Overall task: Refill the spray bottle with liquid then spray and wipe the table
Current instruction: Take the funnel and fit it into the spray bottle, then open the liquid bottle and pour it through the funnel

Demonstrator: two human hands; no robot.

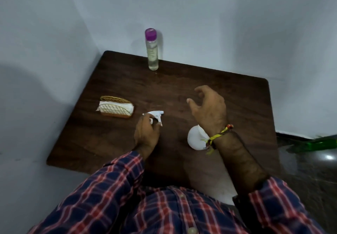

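Left hand (pixel 146 133) gripping sprayer head (pixel 155 114) (seemingly detached), right hand (pixel 209 108) hovering

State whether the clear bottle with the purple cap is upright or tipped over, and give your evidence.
Upright. The clear bottle with the purple cap stands on its base at the far edge of the dark wooden table, cap uppermost, touched by neither hand.

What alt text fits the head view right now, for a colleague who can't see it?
A person's left hand grips a white spray head over a dark wooden table, while the right hand hovers open above a white bottle. A purple-capped clear bottle stands at the far edge; a napkin holder sits left.
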